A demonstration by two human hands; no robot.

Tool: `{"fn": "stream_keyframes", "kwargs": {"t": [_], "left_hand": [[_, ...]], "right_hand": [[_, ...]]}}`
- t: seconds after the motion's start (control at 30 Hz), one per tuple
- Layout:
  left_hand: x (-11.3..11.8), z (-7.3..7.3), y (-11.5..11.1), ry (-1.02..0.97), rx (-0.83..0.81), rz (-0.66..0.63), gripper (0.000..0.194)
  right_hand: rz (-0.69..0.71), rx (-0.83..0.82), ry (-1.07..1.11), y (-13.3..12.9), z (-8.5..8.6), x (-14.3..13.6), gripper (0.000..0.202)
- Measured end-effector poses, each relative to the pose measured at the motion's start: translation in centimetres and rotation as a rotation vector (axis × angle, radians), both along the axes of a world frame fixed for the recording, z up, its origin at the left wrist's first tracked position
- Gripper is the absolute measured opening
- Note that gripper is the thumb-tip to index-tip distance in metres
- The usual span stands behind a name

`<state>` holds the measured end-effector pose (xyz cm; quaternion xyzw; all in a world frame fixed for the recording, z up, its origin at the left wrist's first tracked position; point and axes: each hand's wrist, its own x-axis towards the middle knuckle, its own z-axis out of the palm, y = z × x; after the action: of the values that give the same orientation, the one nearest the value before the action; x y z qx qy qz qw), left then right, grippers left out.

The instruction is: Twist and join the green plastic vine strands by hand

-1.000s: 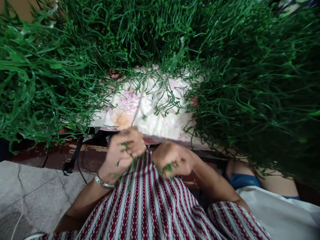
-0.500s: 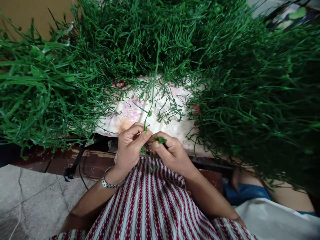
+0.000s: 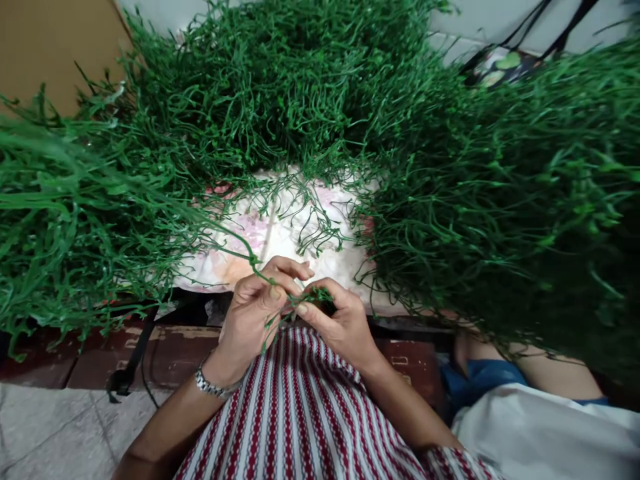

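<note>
My left hand [image 3: 250, 313], with a metal bracelet or watch at its wrist, pinches a long thin green stem [image 3: 254, 260] between thumb and fingers. From there the stem runs up and left and blurs over the left heap. Right beside it, my right hand [image 3: 340, 320] is closed on a small clump of green sprigs [image 3: 319, 295]. Thumb tips nearly meet, and thin sprigs hang below the left fingers. Whether the stems are real or plastic I cannot tell. Both hands are over the near edge of a pale flowered cloth [image 3: 280, 233].
Large tangled heaps of green stems lie to the left [image 3: 90, 220], at the back [image 3: 300, 87] and to the right [image 3: 490, 213]. Several loose sprigs [image 3: 320, 227] lie on the cloth. At the right are another person's leg [image 3: 555, 373] and a white sheet or bag [image 3: 545, 433].
The long stem, upright before, now leans far to the left. My left hand has turned closer to the right one, and the whole view has shifted slightly.
</note>
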<state>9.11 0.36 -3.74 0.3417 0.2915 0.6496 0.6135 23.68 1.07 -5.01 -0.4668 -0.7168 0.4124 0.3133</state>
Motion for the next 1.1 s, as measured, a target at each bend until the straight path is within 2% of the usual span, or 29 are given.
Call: {"fn": "stream_keyframes", "kwargs": {"t": [0.1,0.2,0.3,0.37,0.43,0.5,0.57,0.63,0.73,0.83,0.87,0.97,1.1], "left_hand": [[0.7,0.3,0.9,-0.028,-0.033,-0.048,0.017],[0.8,0.3,1.3,0.022,-0.107,0.019,0.015],[-0.4,-0.3,0.4,0.242,-0.239,0.118,0.016],[-1.6,-0.5,-0.9,0.527,-0.282,0.112,0.014],[-2.5,-0.2,-2.2,0.9,-0.193,0.081,0.008],[-2.7,0.4,-3.0,1.181,0.035,0.117,0.008],[-2.1,0.7,-2.8,1.311,0.282,0.205,0.016],[-1.3,0.5,-1.9,1.387,0.439,0.209,0.028],[-0.7,-0.4,-0.5,1.372,0.478,0.112,0.025],[-1.0,-0.8,-0.1,1.219,0.392,0.111,0.023],[-1.2,-0.8,-0.1,1.18,0.364,0.117,0.022],[-1.5,-0.2,-0.3,1.109,0.338,0.108,0.02],[-1.5,0.3,-0.4,1.061,0.334,0.064,0.02]], "right_hand": [[-0.113,0.177,-0.094,0.0,0.9,1.3,0.021],[-0.131,0.316,-0.218,0.0,1.9,2.4,0.02],[-0.086,0.388,-0.361,0.1,2.5,3.0,0.022],[-0.083,0.417,-0.465,0.2,2.6,3.1,0.023],[-0.087,0.435,-0.564,0.3,2.4,3.0,0.023],[-0.064,0.44,-0.623,0.3,2.1,2.6,0.022],[-0.027,0.437,-0.616,0.2,1.8,2.0,0.021],[0.019,0.427,-0.561,0.1,1.7,1.4,0.018],[0.095,0.38,-0.406,0.1,2.1,1.4,0.014],[0.068,0.325,-0.153,0.4,2.9,2.9,0.027],[0.035,0.31,-0.078,0.6,3.1,3.6,0.032],[-0.009,0.25,0.061,1.5,3.2,5.1,0.029],[0.101,0.303,0.095,2.7,2.4,4.9,0.038]]}}
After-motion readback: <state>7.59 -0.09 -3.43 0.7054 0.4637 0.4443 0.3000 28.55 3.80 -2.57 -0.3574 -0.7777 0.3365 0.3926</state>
